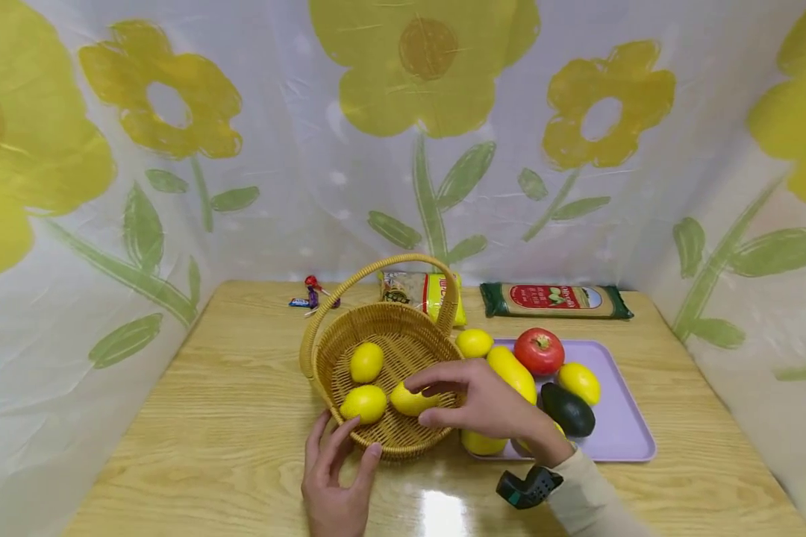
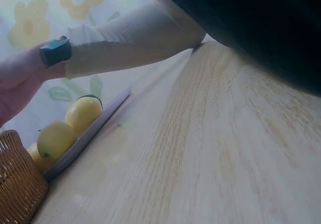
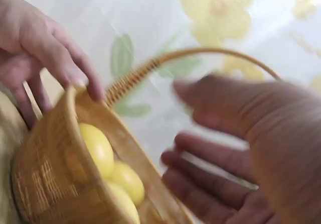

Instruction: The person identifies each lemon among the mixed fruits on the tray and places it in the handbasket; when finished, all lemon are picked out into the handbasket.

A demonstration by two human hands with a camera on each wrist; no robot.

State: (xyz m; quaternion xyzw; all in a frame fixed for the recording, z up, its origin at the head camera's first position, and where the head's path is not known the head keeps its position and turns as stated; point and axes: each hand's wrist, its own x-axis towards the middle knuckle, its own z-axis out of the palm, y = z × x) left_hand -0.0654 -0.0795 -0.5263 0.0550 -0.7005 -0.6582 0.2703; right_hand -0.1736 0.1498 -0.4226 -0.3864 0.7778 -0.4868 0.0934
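Three lemons lie in a round wicker basket with a tall arched handle: one lemon toward the back, one lemon at the near left, and another lemon partly covered by my right hand. My right hand hovers over the basket's right side, fingers spread and apart; the right wrist view shows nothing between them. My left hand holds the basket's near-left rim, a finger over the edge and the thumb outside. In the right wrist view the left hand is also on the rim.
Right of the basket, a lilac tray carries a red pomegranate, a dark avocado, a lemon and other yellow fruit. Behind stand a green-ended noodle packet, a yellow-and-clear food bag and small candies.
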